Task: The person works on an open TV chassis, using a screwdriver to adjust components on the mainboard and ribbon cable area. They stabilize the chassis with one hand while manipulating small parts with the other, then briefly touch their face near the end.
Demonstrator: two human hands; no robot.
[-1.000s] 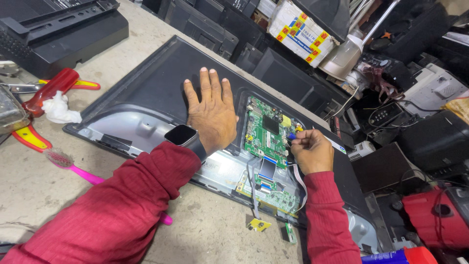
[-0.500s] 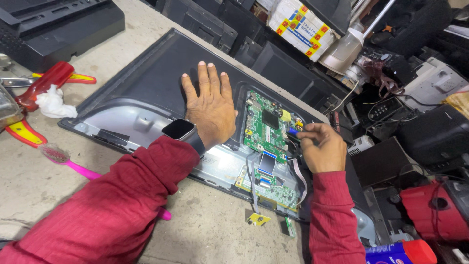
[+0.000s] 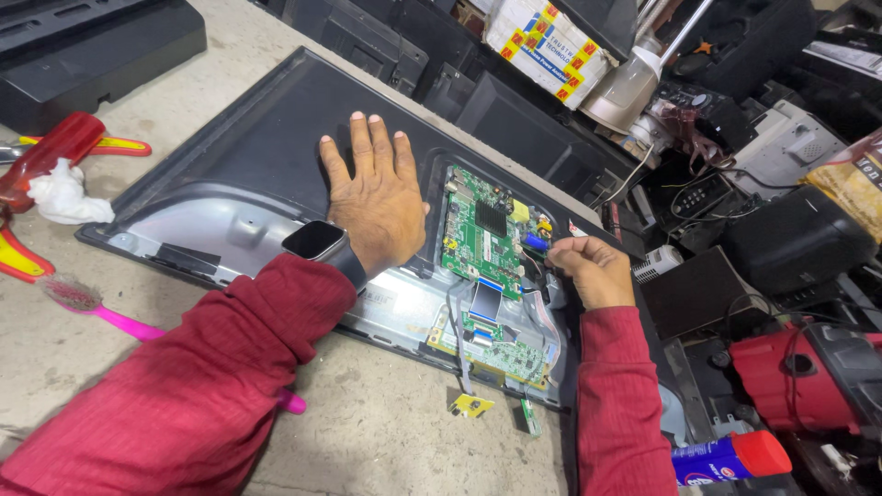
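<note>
black panel (image 3: 248, 156) flat, green circuit board (image 3: 482, 230) exposed

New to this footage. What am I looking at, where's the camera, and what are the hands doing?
No machine here: a person works with bare hands, filmed by a camera worn on the head, looking down. The left hand, with a smartwatch on the wrist, lies flat and open on the black back panel of a flat screen lying face down on a concrete table. The right hand is closed at the right edge of the green circuit board; what it grips is hidden. A pink brush, a white rag and red-handled tools lie to the left. Old electronics are piled on the right.
</note>
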